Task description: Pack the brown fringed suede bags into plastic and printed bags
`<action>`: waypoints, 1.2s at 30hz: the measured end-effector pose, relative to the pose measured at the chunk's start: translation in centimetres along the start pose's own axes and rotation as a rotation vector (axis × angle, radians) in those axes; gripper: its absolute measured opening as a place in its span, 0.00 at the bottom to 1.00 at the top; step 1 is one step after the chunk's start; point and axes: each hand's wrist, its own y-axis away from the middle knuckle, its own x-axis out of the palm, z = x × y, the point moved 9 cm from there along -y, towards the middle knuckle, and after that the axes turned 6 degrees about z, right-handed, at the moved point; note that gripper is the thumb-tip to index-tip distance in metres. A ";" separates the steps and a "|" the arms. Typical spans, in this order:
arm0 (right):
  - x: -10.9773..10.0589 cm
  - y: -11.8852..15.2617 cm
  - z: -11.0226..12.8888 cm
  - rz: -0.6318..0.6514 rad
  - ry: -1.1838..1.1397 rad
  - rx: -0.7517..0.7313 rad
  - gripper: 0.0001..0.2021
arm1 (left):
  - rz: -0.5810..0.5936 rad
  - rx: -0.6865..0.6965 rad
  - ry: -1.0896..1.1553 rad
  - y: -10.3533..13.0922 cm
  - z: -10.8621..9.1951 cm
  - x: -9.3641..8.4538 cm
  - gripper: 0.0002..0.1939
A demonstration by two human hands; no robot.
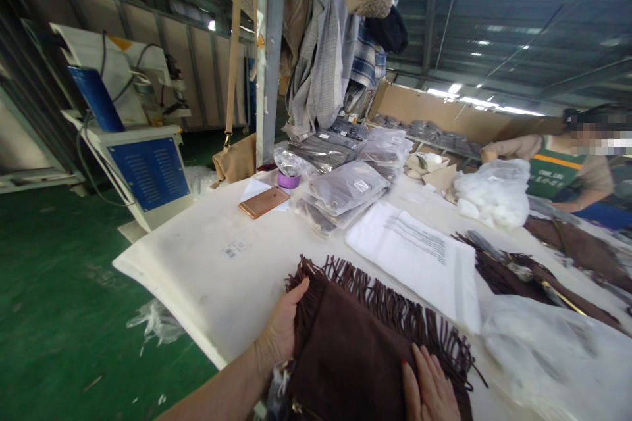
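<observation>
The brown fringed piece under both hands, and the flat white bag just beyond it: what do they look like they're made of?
Brown fringed piece: looks like suede or a faux-suede fabric, matte and napped, with the edge cut into thin strips; left hand and right hand press it flat. White bag: seems thin plastic film, smooth and slightly glossy, with printed grey text lines.

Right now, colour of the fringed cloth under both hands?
Dark brown, fringe included: fringed cloth, left hand at its edge, right hand flat on it. Head view.
</observation>
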 end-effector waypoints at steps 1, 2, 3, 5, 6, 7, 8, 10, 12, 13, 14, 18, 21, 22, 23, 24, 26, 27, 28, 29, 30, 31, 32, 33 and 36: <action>-0.1 0.0 0.4 -0.005 0.027 -0.021 0.22 | -0.060 0.028 -0.084 0.3 -0.7 0.1 0.22; -0.1 0.0 0.6 -0.001 0.044 -0.019 0.22 | -0.107 0.073 -0.205 0.8 -1.5 0.4 0.23; -0.1 -0.1 0.7 0.014 0.055 0.004 0.22 | -0.121 0.129 -0.378 1.2 -2.3 1.2 0.23; -0.5 -0.3 0.5 0.026 0.063 0.082 0.22 | -0.052 0.244 -0.869 1.8 -3.1 4.1 0.24; -0.7 -0.4 0.6 0.022 0.064 0.111 0.21 | 0.009 0.269 -1.147 2.0 -2.5 5.6 0.25; -1.0 -0.5 0.8 0.013 0.062 0.117 0.20 | 0.064 0.265 -1.409 2.1 -1.5 6.8 0.25; -1.3 -0.6 1.1 0.002 0.053 0.104 0.20 | 0.100 0.244 -1.630 2.1 -0.3 7.4 0.27; -1.7 -0.8 1.8 -0.008 0.031 0.063 0.20 | 0.110 0.170 -1.890 2.0 1.7 7.6 0.32; -2.0 -0.9 2.2 -0.024 0.028 0.072 0.22 | 0.131 0.111 -1.982 2.0 3.2 7.7 0.38; -2.3 -0.9 2.3 -0.050 0.035 0.093 0.22 | 0.154 0.095 -2.008 2.0 3.8 7.9 0.40; -2.4 -1.0 2.5 -0.074 0.044 0.110 0.22 | 0.181 0.086 -2.032 2.0 4.3 8.2 0.41; -2.9 -1.1 3.3 -0.164 0.058 0.123 0.24 | 0.312 0.091 -2.102 1.9 6.2 9.2 0.39; -3.3 -1.5 3.2 -0.136 -0.046 0.123 0.25 | 0.481 0.168 -2.067 2.3 7.8 10.4 0.37; -3.4 -1.7 2.7 -0.092 -0.129 0.148 0.24 | 0.553 0.183 -2.043 2.6 8.3 10.8 0.37; -3.6 -1.8 1.9 -0.041 -0.238 0.198 0.24 | 0.630 0.195 -2.019 3.0 8.6 11.2 0.37; -3.9 -1.8 0.7 0.008 -0.366 0.274 0.24 | 0.704 0.209 -1.994 3.6 8.7 11.6 0.35; -4.9 -1.1 -2.6 0.053 -0.633 0.504 0.25 | 0.713 0.314 -1.921 4.4 6.7 12.3 0.28; -5.4 -0.2 -4.6 0.041 -0.744 0.648 0.27 | 0.602 0.403 -1.863 4.5 4.4 12.4 0.23; -5.9 0.9 -6.5 0.023 -0.841 0.796 0.29 | 0.404 0.494 -1.779 4.3 1.2 11.8 0.20; -5.9 2.2 -8.1 0.012 -0.943 0.937 0.31 | 0.123 0.572 -1.653 4.2 -2.7 10.4 0.17; -5.7 3.5 -9.4 0.010 -1.052 1.070 0.33 | -0.116 0.530 -1.542 3.8 -5.5 8.2 0.15; -5.2 4.6 -10.2 0.018 -1.172 1.183 0.35 | -0.273 0.415 -1.430 3.3 -7.3 5.9 0.12; -4.5 5.6 -10.5 0.027 -1.289 1.278 0.36 | -0.327 0.283 -1.282 2.5 -8.1 4.0 0.13; -3.8 6.2 -10.5 0.037 -1.396 1.347 0.35 | -0.338 0.144 -1.143 1.6 -8.1 2.5 0.14; -2.2 6.2 -9.5 0.115 -1.564 1.401 0.30 | -0.217 -0.151 -0.903 -0.5 -6.3 1.2 0.20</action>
